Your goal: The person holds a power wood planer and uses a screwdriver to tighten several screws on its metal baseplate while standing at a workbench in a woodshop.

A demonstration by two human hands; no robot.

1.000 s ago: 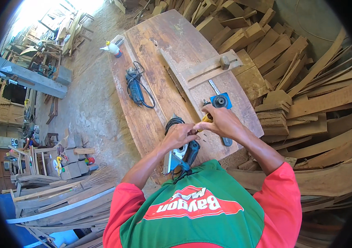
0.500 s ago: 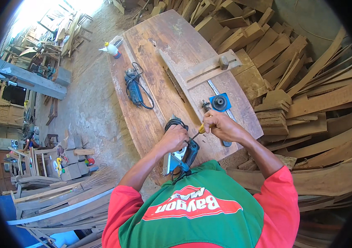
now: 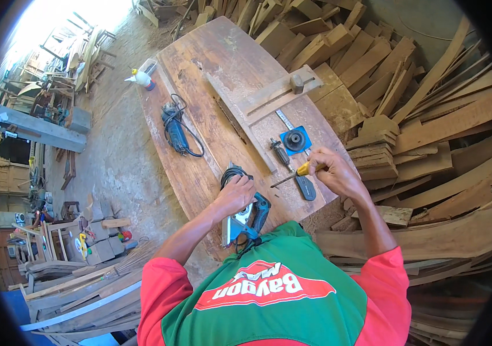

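The left hand (image 3: 235, 195) lies palm down, fingers bent, over the far end of a power tool (image 3: 240, 219) at the desk's (image 3: 191, 86) near edge; whether it clasps or only rests, I cannot tell. The right hand (image 3: 335, 173), raised near the right near corner, pinches the yellow handle of a screwdriver (image 3: 302, 169), its thin dark shaft slanting toward the left hand. The power tool is blue with a silvery metal plate and a looped dark handle (black cord bunches at its far end).

Beyond the screwdriver, toward the right edge, sits a blue square plate (image 3: 295, 139) bearing a round black knob. A slotted wooden guide (image 3: 239, 124) crosses the worn, dusty brown boards. Farther off, a white bottle (image 3: 142, 78) stands by the far left corner.
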